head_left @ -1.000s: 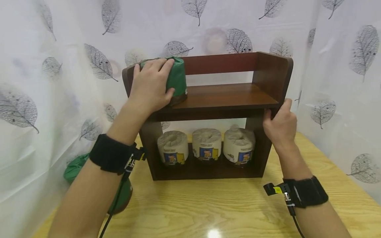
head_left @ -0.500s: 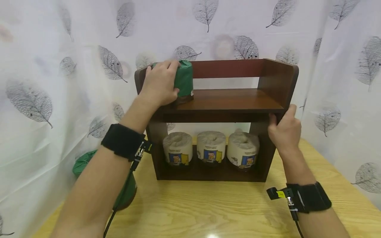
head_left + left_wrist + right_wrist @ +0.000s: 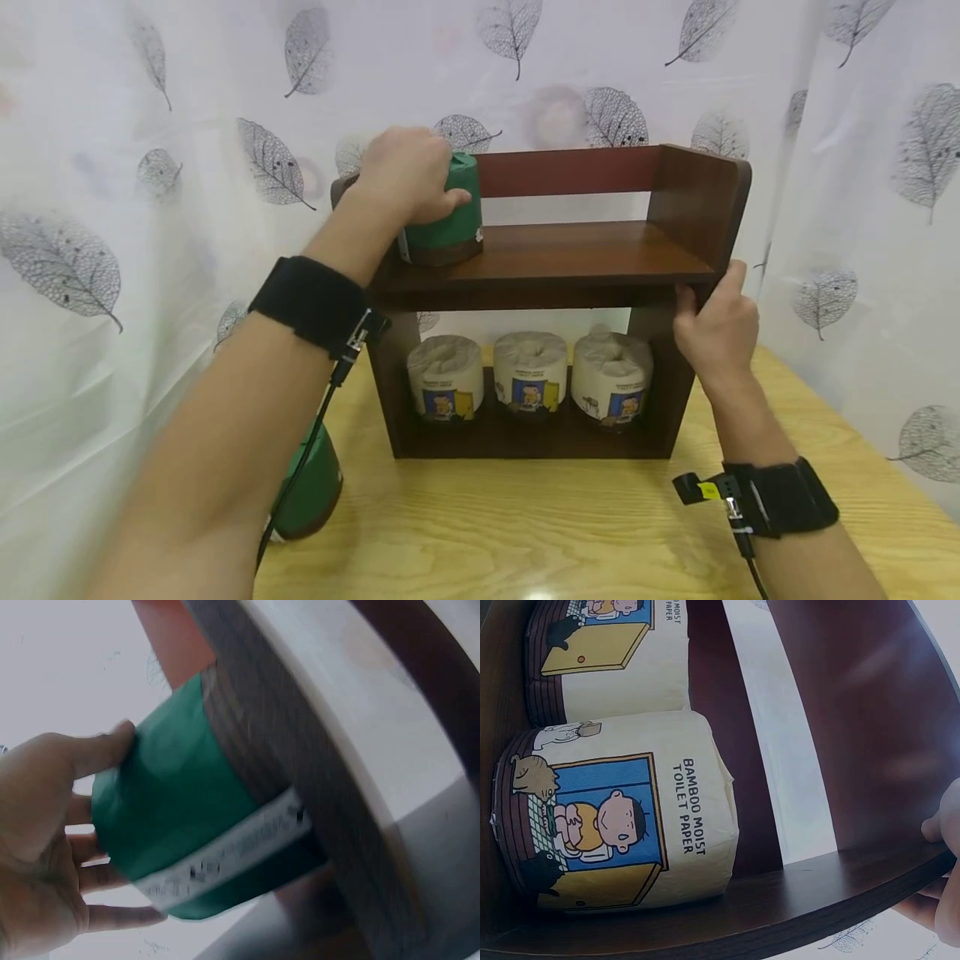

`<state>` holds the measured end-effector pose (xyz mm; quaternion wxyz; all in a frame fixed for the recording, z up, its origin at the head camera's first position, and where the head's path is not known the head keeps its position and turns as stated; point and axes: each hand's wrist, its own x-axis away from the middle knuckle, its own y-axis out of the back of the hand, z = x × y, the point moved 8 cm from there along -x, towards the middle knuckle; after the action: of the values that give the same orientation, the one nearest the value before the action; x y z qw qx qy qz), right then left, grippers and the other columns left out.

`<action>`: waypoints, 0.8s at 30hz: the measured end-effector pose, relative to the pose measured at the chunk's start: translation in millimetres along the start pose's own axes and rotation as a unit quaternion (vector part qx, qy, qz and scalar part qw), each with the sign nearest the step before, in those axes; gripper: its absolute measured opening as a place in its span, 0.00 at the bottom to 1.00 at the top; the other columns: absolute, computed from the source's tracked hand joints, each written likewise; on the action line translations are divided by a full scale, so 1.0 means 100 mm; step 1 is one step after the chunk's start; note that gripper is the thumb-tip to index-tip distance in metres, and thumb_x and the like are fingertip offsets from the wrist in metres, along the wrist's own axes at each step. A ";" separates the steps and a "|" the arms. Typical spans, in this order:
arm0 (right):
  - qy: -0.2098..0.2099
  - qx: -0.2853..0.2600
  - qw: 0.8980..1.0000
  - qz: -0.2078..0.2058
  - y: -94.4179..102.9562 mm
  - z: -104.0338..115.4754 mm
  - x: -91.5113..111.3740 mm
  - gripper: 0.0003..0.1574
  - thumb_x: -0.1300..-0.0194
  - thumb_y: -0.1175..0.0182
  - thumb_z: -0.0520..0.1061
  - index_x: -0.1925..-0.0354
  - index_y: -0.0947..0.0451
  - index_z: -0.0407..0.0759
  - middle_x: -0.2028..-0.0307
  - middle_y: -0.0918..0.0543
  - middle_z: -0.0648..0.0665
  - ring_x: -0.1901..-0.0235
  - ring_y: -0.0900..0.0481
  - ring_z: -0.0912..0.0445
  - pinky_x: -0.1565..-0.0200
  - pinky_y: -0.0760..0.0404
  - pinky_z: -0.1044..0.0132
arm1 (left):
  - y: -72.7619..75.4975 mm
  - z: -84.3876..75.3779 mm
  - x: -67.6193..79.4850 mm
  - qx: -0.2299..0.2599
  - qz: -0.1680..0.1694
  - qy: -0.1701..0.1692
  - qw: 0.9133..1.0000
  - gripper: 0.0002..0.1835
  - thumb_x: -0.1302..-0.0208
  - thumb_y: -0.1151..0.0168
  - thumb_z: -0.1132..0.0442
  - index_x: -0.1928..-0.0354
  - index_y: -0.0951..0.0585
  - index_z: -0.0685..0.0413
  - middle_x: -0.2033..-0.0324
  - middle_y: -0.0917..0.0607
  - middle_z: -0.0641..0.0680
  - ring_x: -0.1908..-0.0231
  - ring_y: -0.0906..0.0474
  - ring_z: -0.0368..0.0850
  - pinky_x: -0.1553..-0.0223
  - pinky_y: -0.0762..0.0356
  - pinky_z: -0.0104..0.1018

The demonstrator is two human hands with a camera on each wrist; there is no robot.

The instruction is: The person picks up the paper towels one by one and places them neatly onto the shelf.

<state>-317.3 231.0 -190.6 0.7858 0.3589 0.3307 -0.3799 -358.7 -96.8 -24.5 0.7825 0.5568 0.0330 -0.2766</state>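
My left hand [image 3: 405, 175] is over the top of a green-wrapped toilet roll [image 3: 457, 225] at the left end of the upper shelf. In the left wrist view, the thumb touches one side of the roll while the fingers reach behind it; a white printed label strip shows. My right hand [image 3: 718, 329] grips the right side panel of a dark brown two-tier shelf [image 3: 555, 279], thumb on the inner face under the upper board. On the lower tier stand three cream toilet rolls [image 3: 529, 375]; one cream roll [image 3: 630, 817] appears large in the right wrist view.
Another green roll [image 3: 311, 492] sits on the wooden table [image 3: 480, 533], left of the shelf and partly behind my left forearm. A white leaf-patterned curtain [image 3: 187, 92] hangs behind and at both sides. A cable [image 3: 300, 467] trails from the left wrist strap.
My left hand has risen and turned over the green roll, its thumb higher, so more of the roll's front and a label edge show. The right hand keeps its grip on the shelf.
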 end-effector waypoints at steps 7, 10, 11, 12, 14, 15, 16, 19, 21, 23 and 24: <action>-0.005 0.004 1.000 0.003 0.01 -0.02 -0.01 0.27 0.41 0.45 0.49 0.51 0.39 0.34 0.73 0.25 0.23 0.68 0.28 0.26 0.69 0.32 0.34 | -0.04 -0.02 -0.06 0.009 0.019 0.022 1.000 0.19 0.40 0.46 0.48 0.58 0.26 0.56 0.62 0.25 0.54 0.62 0.29 0.52 0.64 0.24 0.46; -0.002 0.002 1.000 0.004 0.00 -0.01 -0.02 0.27 0.41 0.44 0.49 0.51 0.39 0.34 0.72 0.25 0.22 0.67 0.28 0.26 0.69 0.32 0.34 | -0.05 0.05 -0.04 0.023 0.026 0.016 0.999 0.20 0.40 0.45 0.49 0.56 0.27 0.58 0.60 0.26 0.56 0.60 0.30 0.54 0.60 0.25 0.48; -0.001 0.001 1.000 0.004 -0.01 -0.01 -0.02 0.27 0.41 0.44 0.50 0.51 0.39 0.34 0.72 0.25 0.23 0.67 0.28 0.26 0.69 0.32 0.34 | -0.06 0.07 -0.03 0.027 0.028 0.012 0.999 0.20 0.40 0.45 0.49 0.56 0.27 0.59 0.60 0.26 0.57 0.60 0.30 0.54 0.58 0.25 0.49; 0.001 0.000 1.000 0.003 -0.01 0.00 -0.02 0.27 0.41 0.44 0.50 0.51 0.39 0.34 0.72 0.25 0.22 0.67 0.28 0.26 0.69 0.32 0.34 | -0.06 0.09 -0.02 0.030 0.030 0.008 0.999 0.21 0.40 0.44 0.49 0.55 0.27 0.59 0.59 0.26 0.57 0.59 0.30 0.54 0.57 0.26 0.50; 0.002 -0.002 1.000 0.002 -0.01 0.00 -0.03 0.27 0.42 0.44 0.50 0.51 0.39 0.34 0.72 0.25 0.22 0.67 0.28 0.26 0.68 0.32 0.34 | -0.06 0.13 -0.02 0.040 0.038 0.002 0.999 0.21 0.41 0.43 0.50 0.54 0.26 0.60 0.58 0.26 0.58 0.58 0.31 0.54 0.54 0.28 0.50; 0.001 -0.002 1.000 0.002 -0.01 0.00 -0.04 0.27 0.42 0.44 0.50 0.51 0.39 0.34 0.72 0.25 0.22 0.67 0.28 0.26 0.68 0.32 0.34 | -0.06 0.15 -0.02 0.046 0.041 0.001 0.998 0.22 0.41 0.42 0.50 0.52 0.26 0.59 0.57 0.25 0.59 0.57 0.31 0.54 0.53 0.29 0.51; -0.001 -0.002 1.000 0.002 -0.01 -0.01 -0.04 0.27 0.42 0.44 0.50 0.51 0.39 0.34 0.72 0.25 0.22 0.67 0.28 0.26 0.68 0.32 0.34 | -0.06 0.16 -0.02 0.054 0.043 0.000 0.998 0.22 0.41 0.42 0.51 0.50 0.26 0.59 0.56 0.25 0.59 0.56 0.31 0.54 0.51 0.30 0.51; -0.009 0.001 1.000 0.001 -0.01 -0.04 -0.03 0.28 0.42 0.44 0.50 0.51 0.39 0.34 0.71 0.25 0.22 0.66 0.28 0.26 0.67 0.32 0.34 | -0.08 0.18 -0.04 0.083 0.047 -0.007 0.995 0.27 0.41 0.40 0.54 0.43 0.28 0.59 0.50 0.26 0.61 0.52 0.32 0.55 0.48 0.32 0.51; -0.016 0.004 1.000 0.004 -0.01 -0.05 -0.02 0.28 0.42 0.44 0.50 0.51 0.39 0.34 0.71 0.25 0.22 0.66 0.28 0.26 0.67 0.32 0.34 | -0.10 0.20 -0.04 0.108 0.044 -0.012 0.993 0.29 0.41 0.40 0.56 0.39 0.31 0.59 0.47 0.27 0.62 0.49 0.32 0.56 0.45 0.33 0.51; -0.018 0.004 1.000 0.007 -0.02 -0.06 -0.01 0.28 0.42 0.44 0.50 0.51 0.39 0.34 0.71 0.25 0.22 0.65 0.28 0.26 0.66 0.32 0.34 | -0.13 0.25 -0.02 0.130 0.041 -0.011 0.991 0.31 0.42 0.39 0.59 0.36 0.33 0.58 0.44 0.29 0.63 0.47 0.33 0.57 0.44 0.34 0.50; -0.018 0.004 1.000 0.008 -0.02 -0.06 0.00 0.28 0.42 0.44 0.50 0.51 0.39 0.34 0.71 0.25 0.22 0.66 0.28 0.26 0.67 0.32 0.34 | -0.14 0.28 -0.01 0.140 0.038 -0.011 0.989 0.31 0.42 0.39 0.61 0.36 0.34 0.57 0.43 0.30 0.63 0.46 0.33 0.58 0.44 0.33 0.50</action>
<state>-320.6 234.9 -194.1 0.7932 0.3577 0.3123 -0.3813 -373.8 -124.6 -25.4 0.7069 0.6589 -0.0353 -0.2548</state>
